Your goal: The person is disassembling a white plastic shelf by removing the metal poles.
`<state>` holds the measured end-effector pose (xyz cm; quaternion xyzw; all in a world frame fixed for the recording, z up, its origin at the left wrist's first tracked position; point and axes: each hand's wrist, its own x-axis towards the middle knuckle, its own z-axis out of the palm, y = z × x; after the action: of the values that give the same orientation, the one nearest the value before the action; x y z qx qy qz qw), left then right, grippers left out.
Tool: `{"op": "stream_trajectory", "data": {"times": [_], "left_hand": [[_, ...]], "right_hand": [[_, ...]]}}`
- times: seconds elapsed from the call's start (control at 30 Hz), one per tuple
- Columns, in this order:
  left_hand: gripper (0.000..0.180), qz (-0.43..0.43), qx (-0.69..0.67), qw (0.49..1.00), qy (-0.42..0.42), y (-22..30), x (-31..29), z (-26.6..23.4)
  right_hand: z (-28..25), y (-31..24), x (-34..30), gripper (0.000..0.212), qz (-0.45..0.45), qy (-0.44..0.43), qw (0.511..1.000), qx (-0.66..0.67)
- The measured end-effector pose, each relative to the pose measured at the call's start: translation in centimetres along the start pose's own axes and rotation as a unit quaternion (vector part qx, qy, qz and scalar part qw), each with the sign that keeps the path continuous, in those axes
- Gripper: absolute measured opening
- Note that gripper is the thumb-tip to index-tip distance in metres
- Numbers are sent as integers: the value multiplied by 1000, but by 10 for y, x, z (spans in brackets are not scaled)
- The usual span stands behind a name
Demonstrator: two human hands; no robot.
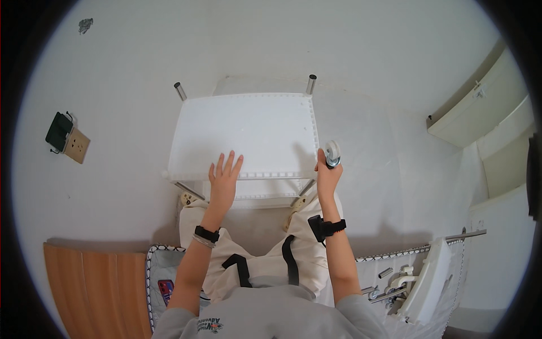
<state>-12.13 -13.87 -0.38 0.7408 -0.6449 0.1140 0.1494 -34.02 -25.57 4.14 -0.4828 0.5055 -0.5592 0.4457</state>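
Note:
In front of me stands a white plastic shelf unit (243,127) with a ribbed edge. Short metal posts rise from its far corners, a left post (180,91) and a right post (311,85). Beneath the top panel a lower white shelf (248,189) shows between slanting metal tubes. My left hand (223,183) lies near the front edge of the top panel, fingers spread. Closed around a caster (333,151) with a white wheel, my right hand (328,179) is at the unit's front right corner. Its grip hides whether the caster meets the corner.
On a mat at lower right lie a white panel (430,282), a short metal tube (385,273) and several loose parts. An orange-brown slatted board (99,282) and a phone (166,291) are at lower left. A wall socket (77,146) sits left; pale cabinets (480,107) stand right.

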Motion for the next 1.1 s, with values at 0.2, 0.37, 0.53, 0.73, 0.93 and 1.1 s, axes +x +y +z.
{"op": "stream_trajectory", "data": {"times": [0.2,0.37,0.53,0.73,0.93,1.1], "left_hand": [[61,12,0,1000,-12,-5,2,-4],[64,-3,26,1000,-8,-2,1,-7],[70,-11,41,999,6,1,-3,-1],[69,25,88,995,33,-27,-6,6],[70,83,82,993,-1,-81,-6,-14],[71,83,113,989,-56,-89,-23,-34]], "right_hand": [[2,0,5,27,-42,-5,999,18],[-17,4,17,19,8,-115,993,-17],[-13,16,13,21,41,-104,994,-2],[-1,19,-18,25,-15,-32,999,-27],[21,12,-88,27,-12,-50,989,-140],[30,1,-128,23,-61,-85,992,-64]]}}
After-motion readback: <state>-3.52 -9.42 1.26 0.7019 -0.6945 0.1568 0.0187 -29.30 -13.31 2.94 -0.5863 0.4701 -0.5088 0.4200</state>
